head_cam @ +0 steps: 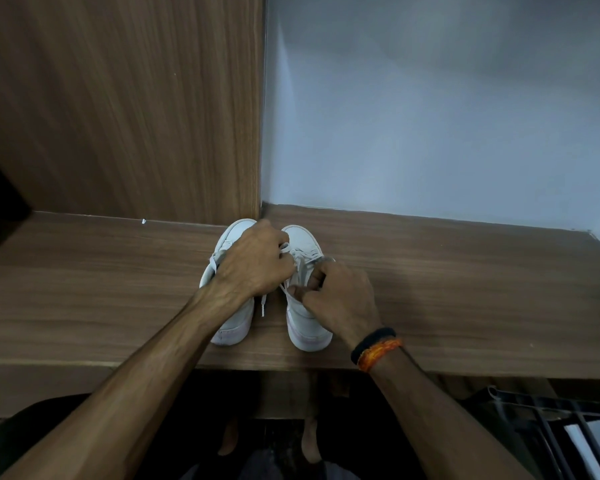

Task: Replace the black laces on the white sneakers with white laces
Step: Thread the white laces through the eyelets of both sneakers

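Two white sneakers stand side by side on the wooden desk (465, 289), toes toward the back wall. The left sneaker (234, 320) is partly covered by my left hand (253, 263), which reaches across and pinches the white lace (300, 263) of the right sneaker (303, 318). My right hand (340, 296) pinches the same lace at the right sneaker's tongue. A white lace end (263, 304) hangs down between the two shoes. No black lace is visible.
A wooden panel (118, 116) rises behind the desk on the left, a pale wall (430, 116) on the right. A dark metal rack (561, 434) stands below the desk's front edge at lower right. A small white scrap (143, 221) lies near the back.
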